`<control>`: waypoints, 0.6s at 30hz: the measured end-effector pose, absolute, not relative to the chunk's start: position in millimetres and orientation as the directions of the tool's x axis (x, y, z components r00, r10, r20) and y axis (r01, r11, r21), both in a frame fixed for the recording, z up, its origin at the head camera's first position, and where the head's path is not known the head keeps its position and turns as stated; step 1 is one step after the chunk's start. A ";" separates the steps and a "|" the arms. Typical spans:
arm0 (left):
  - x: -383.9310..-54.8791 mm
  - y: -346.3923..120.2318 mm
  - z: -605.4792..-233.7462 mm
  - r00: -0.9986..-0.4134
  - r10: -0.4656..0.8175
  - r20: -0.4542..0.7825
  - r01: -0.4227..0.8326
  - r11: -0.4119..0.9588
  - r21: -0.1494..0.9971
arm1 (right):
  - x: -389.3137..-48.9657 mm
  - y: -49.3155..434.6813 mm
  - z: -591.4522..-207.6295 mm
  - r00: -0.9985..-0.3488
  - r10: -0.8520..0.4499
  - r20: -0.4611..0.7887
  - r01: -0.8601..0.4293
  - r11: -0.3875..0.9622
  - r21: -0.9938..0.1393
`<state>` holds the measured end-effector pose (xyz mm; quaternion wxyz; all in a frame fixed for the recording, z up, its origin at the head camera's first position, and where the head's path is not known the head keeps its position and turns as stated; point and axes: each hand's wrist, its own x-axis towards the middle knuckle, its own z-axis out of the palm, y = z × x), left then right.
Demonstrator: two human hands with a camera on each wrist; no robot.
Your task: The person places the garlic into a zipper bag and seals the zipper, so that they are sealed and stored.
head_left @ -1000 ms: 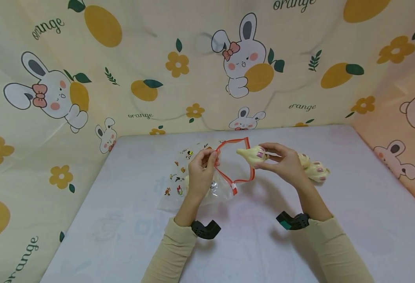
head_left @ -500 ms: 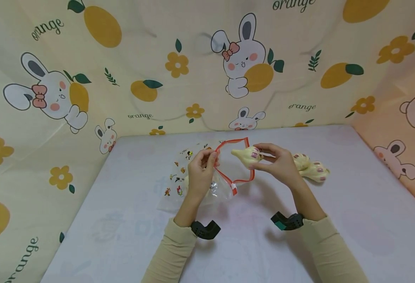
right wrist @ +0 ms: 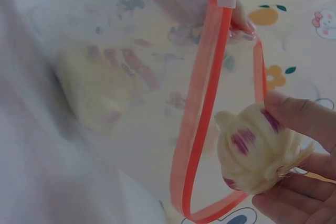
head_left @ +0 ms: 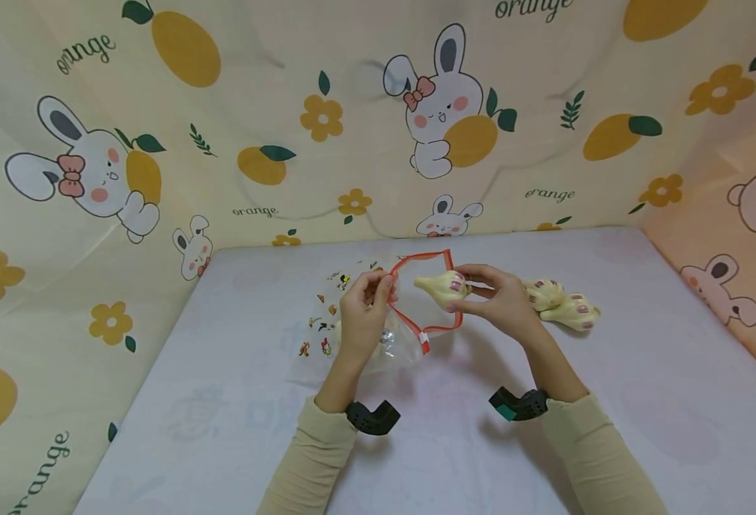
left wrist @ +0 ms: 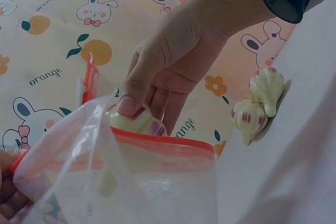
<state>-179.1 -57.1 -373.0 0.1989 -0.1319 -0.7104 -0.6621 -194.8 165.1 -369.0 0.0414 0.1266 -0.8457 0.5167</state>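
The left hand [head_left: 361, 315] pinched the red rim [left wrist: 168, 140] of a clear, crinkled plastic bag [left wrist: 163, 187], its mouth gaping; the right hand [head_left: 496, 297] held a ribbed garlic bulb [head_left: 445, 287] stem-first in that opening, room around it.

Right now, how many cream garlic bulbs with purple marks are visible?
4, at least: one bulb in the right hand; a second bulb and a third bulb on the white table; a fourth bulb inside the clear, red-edged plastic bag. Others may hide inside.
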 end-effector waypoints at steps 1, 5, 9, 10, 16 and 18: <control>-179.0 -57.3 -373.0 -0.887 -0.074 0.456 0.450 0.090 0.889 | -194.5 164.5 -369.1 -0.965 -0.174 0.196 -0.254 0.434 -0.864; -178.7 -58.2 -372.7 -0.891 -0.077 0.447 0.440 0.098 0.893 | -193.6 162.6 -370.0 -0.966 -0.184 0.183 -0.247 0.434 -0.867; -179.1 -59.2 -372.4 -0.892 -0.088 0.444 0.434 0.110 0.894 | -193.1 161.1 -371.1 -0.963 -0.198 0.182 -0.252 0.431 -0.866; -179.2 -59.5 -372.2 -0.891 -0.090 0.445 0.435 0.111 0.894 | -193.0 160.7 -371.5 -0.962 -0.202 0.185 -0.257 0.433 -0.864; -178.7 -62.3 -369.8 -0.897 -0.087 0.434 0.428 0.078 0.900 | -192.8 158.9 -373.8 -0.953 -0.226 0.201 -0.282 0.421 -0.862; -178.3 -63.7 -368.7 -0.900 -0.089 0.426 0.423 0.052 0.905 | -192.4 158.6 -374.1 -0.953 -0.227 0.199 -0.281 0.420 -0.863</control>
